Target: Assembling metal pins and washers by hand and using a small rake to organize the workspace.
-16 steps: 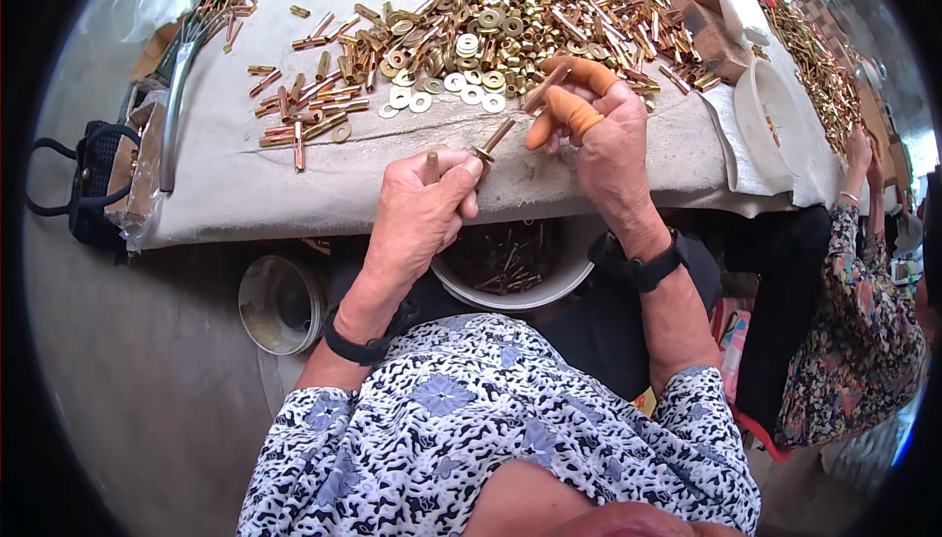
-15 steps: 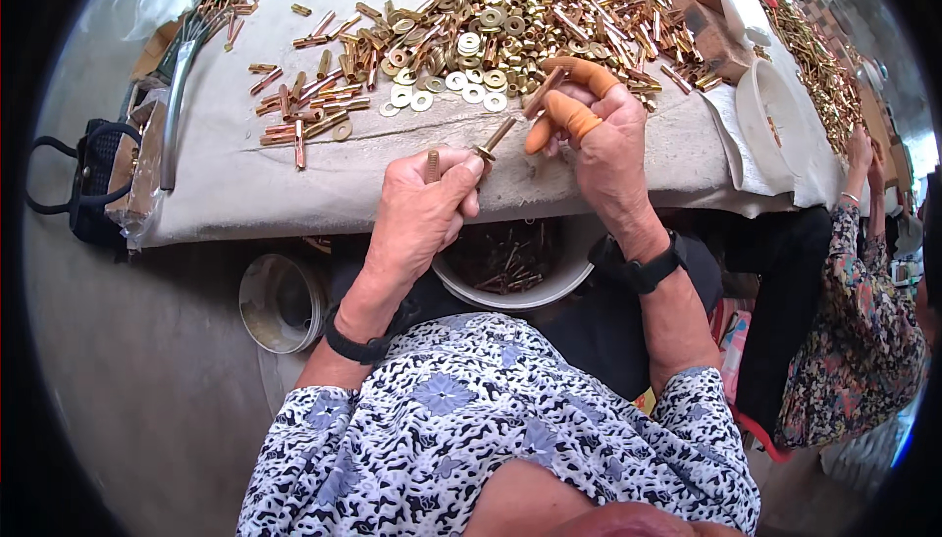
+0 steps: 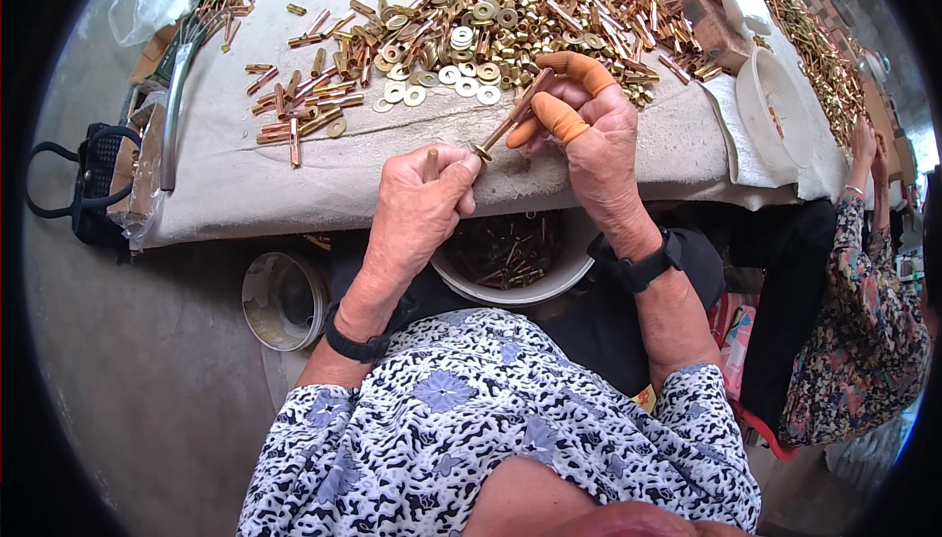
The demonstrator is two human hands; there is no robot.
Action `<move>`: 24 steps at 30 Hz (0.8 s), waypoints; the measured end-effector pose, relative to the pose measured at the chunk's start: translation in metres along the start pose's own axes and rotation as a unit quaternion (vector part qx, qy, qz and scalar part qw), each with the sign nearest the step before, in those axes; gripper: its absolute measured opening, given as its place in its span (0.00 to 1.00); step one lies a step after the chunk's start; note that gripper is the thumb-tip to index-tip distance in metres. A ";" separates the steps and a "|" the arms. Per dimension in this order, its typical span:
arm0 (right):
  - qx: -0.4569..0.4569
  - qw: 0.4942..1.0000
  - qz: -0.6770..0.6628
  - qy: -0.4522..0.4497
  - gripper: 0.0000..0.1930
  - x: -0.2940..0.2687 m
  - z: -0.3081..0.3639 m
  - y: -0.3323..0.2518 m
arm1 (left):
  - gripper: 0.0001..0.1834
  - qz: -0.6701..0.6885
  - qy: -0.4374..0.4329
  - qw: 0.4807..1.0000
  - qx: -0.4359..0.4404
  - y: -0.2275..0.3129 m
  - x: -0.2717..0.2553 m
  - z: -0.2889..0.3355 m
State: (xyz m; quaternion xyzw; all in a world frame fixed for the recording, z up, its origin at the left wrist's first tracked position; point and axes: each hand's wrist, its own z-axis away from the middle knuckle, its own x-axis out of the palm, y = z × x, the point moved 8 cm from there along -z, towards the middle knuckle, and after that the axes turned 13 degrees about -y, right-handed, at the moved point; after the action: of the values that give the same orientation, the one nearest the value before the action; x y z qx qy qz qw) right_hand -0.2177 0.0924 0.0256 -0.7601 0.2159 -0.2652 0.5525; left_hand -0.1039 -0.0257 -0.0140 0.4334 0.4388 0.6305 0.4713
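My left hand (image 3: 417,199) pinches a brass-coloured bolt (image 3: 497,137) with a flat washer (image 3: 482,153) around it near the fingers. A second bolt (image 3: 432,163) sticks up out of the same hand. My right hand (image 3: 601,140), with orange finger covers on thumb and forefinger, grips a coppery metal sleeve (image 3: 531,96). The sleeve's lower end meets the bolt's tip, in line with it; whether the tip is inside cannot be made out. Beyond my hands, loose washers (image 3: 414,96) lie on the cloth-covered table (image 3: 226,199) before a heap of sleeves and small rings (image 3: 520,42).
Below the table edge, a pale bucket (image 3: 520,294) holds dark bolts; a smaller bucket (image 3: 257,316) stands left of it. Bricks (image 3: 721,42) and a white tub (image 3: 760,130) are at the right. Farther right, a co-worker's hand (image 3: 862,156) reaches to another heap. A dark bag (image 3: 98,184) is at far left.
My right hand has moved slightly left, bringing the sleeve from just apart to the bolt's tip. My left hand has hardly moved and keeps hold of the bolt.
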 end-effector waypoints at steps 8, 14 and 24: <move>-0.001 1.000 -0.005 0.017 0.13 -0.003 0.005 0.004 | 0.11 -0.014 -0.006 1.000 0.012 0.002 0.001 0.001; 0.079 0.995 -0.008 -0.060 0.09 0.015 0.010 0.010 | 0.16 0.111 -0.059 0.992 0.031 -0.004 0.008 0.003; 0.066 0.967 0.200 -0.141 0.10 0.025 0.009 0.000 | 0.14 -0.004 -0.094 0.996 0.013 0.002 0.010 0.006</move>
State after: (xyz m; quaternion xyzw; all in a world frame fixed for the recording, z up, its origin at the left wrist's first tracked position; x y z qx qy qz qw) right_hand -0.1921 0.0835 0.0275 -0.6933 0.2651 -0.0532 0.6680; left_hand -0.1007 -0.0152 -0.0096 0.4946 0.4027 0.5795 0.5074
